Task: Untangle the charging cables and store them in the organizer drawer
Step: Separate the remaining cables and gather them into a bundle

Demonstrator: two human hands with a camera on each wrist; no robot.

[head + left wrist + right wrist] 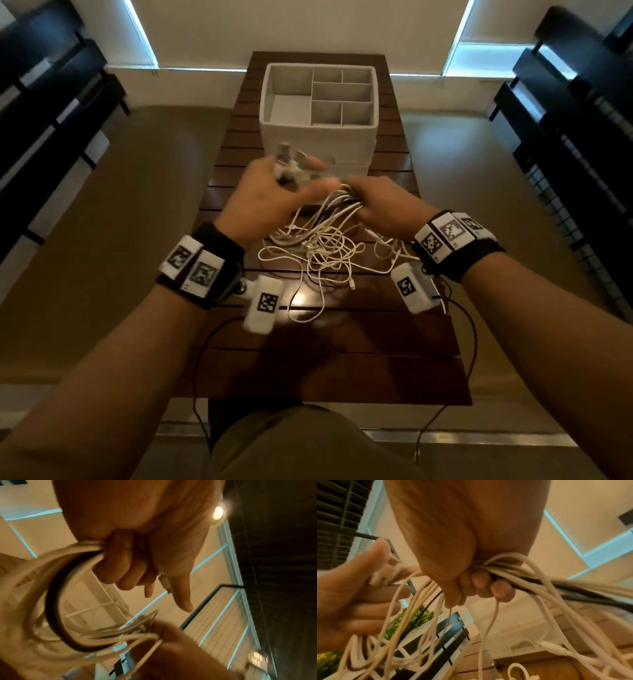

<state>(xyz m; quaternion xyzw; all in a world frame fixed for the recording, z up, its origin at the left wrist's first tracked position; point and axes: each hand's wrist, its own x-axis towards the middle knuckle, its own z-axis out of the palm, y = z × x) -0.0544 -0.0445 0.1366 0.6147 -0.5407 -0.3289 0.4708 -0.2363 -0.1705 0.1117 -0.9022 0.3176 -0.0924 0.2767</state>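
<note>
The left hand (pixel 263 202) grips the plug ends of the charging cables (pixel 318 246), fingers curled around them, index finger and thumb sticking out. The right hand (pixel 383 205) closes in a fist on a bundle of strands. The tangle hangs between both hands, loops trailing onto the slatted table (pixel 394 329) at 6 o'clock. The organizer drawer (pixel 318 102) sits at 12 o'clock, compartments bare. Pulling the fists apart would likely tighten knots; trailing loops could snag a wrist camera (pixel 414 287).
</note>
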